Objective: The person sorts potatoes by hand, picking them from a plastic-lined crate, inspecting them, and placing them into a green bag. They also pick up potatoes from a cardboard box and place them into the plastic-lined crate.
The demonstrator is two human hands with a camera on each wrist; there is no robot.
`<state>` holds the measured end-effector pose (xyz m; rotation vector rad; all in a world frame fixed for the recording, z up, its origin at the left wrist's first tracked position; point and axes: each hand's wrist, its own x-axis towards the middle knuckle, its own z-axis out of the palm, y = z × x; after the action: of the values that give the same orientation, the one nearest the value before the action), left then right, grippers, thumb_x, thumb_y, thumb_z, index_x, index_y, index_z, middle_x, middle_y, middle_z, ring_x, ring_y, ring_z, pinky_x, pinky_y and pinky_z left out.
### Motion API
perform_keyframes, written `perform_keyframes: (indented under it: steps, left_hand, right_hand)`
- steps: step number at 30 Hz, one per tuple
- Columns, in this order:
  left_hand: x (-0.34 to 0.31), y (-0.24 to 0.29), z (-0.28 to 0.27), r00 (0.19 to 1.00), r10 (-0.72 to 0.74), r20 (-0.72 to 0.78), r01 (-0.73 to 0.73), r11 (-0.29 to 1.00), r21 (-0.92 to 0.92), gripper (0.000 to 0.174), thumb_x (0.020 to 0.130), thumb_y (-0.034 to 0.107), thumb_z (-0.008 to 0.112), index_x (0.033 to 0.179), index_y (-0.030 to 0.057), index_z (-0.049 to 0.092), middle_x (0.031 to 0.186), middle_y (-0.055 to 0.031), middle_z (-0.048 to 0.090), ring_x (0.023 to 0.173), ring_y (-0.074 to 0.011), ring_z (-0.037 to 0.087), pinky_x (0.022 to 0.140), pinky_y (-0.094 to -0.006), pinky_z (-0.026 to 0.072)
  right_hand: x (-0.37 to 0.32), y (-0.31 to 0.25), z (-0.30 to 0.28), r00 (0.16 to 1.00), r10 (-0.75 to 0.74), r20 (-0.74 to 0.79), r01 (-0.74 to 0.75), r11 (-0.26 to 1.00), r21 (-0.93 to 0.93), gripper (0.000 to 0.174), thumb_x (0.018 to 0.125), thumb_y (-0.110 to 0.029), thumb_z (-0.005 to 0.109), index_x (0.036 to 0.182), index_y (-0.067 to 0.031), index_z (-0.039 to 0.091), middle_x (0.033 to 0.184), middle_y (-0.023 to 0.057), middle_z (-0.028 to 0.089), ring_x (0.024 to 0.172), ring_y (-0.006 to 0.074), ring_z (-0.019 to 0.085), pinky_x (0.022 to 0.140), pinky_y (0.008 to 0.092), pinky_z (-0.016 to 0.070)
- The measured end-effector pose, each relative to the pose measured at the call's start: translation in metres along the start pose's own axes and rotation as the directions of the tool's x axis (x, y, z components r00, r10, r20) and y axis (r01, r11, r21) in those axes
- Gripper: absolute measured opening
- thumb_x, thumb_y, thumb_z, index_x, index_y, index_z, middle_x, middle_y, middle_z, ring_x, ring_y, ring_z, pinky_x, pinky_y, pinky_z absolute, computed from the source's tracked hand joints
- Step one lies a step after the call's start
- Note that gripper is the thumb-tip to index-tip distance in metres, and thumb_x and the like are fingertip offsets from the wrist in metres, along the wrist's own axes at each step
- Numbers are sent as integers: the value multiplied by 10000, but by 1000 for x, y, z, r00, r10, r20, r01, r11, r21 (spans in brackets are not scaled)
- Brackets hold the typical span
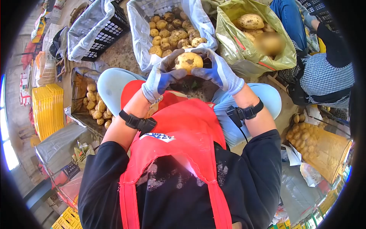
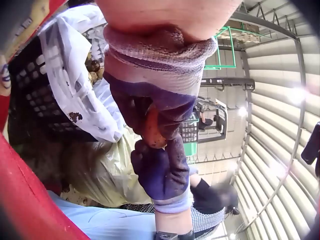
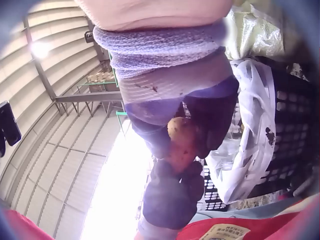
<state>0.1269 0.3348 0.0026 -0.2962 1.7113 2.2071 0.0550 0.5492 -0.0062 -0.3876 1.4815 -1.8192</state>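
A yellow potato (image 1: 189, 62) with dirt on its skin is held between both gloved hands over the lap. My left hand (image 1: 163, 75), in a grey-and-blue glove, grips its left side, and my right hand (image 1: 222, 72) grips the right. In the left wrist view the potato (image 2: 154, 131) shows between the fingers of the two gloves. From the right wrist the potato (image 3: 182, 147) appears between the dark coated fingers. Just beyond the hands sits a lined crate (image 1: 139, 49) of dirt-covered potatoes (image 1: 164, 34).
A yellow-green bag (image 1: 228, 49) of larger potatoes stands at the right front. Left of the knees is a dark-lined container (image 1: 78, 82) of potatoes. A black crate (image 1: 110, 34) with a clear liner stands front left. Another person (image 1: 324, 74) sits at the right.
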Motion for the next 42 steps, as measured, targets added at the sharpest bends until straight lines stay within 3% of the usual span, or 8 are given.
perform_keyframes:
  steps: [5,13,17,20,26,27,33,42]
  left_hand:
    - [7,-18,-14,996,-85,-30,79,982,-171,426,1016,278,477,1397,86,480,1077,-99,663,687,-111,653,643,-252,562]
    - [-1,-38,5,996,75,-47,-68,987,145,788,949,188,623,1562,133,131,1335,-82,510,1085,-152,564,824,-261,496]
    - [2,-27,15,989,42,139,-41,999,-9,746,867,152,720,1494,90,320,1294,-78,540,1060,-160,589,829,-274,523]
    - [-12,6,-7,986,-159,47,157,987,36,640,855,143,726,1419,86,430,1237,-82,569,1017,-149,603,761,-279,548]
    - [-71,68,-211,826,306,-474,-254,952,171,404,954,237,578,1330,108,503,1044,-94,612,733,-178,621,612,-265,539]
    - [-82,64,-256,684,680,-265,-305,596,743,394,954,244,571,1316,102,512,1045,-101,617,794,-200,629,634,-289,551]
    - [-128,0,-395,384,-150,-911,24,988,-153,398,983,300,523,1328,104,512,1138,-80,618,869,-187,631,735,-283,525]
    - [183,132,-263,964,-103,-246,200,888,413,453,962,247,554,1374,68,491,1344,-72,567,1052,-164,619,851,-287,490]
  right_hand:
    - [5,14,9,995,-98,14,96,991,88,582,791,-105,808,1294,-56,518,1067,9,599,806,65,532,649,202,436]
    - [10,38,8,984,-144,-109,62,837,-544,404,873,-261,704,1201,-68,566,910,99,652,708,174,602,646,302,487]
    - [11,45,16,941,-281,-190,78,723,-686,254,935,-201,569,1123,-32,590,932,232,655,874,418,642,731,421,510]
    - [24,45,17,924,-335,-184,161,779,-607,223,942,-198,563,1071,-27,625,884,196,678,804,339,672,709,389,514]
    - [30,43,-1,994,104,-22,-81,609,-789,241,909,-227,612,1078,-58,649,867,145,696,754,256,673,705,371,519]
    - [28,48,-2,990,140,20,-58,531,-846,247,901,-235,619,1082,-69,646,888,146,694,782,283,673,726,389,521]
    - [19,59,-3,994,57,89,62,363,-930,260,845,-156,578,1099,-125,624,939,132,665,872,336,646,778,454,520]
    - [58,-6,-4,982,-91,-163,-101,478,-873,321,817,-202,699,1086,-43,626,881,118,680,785,308,653,695,411,510]
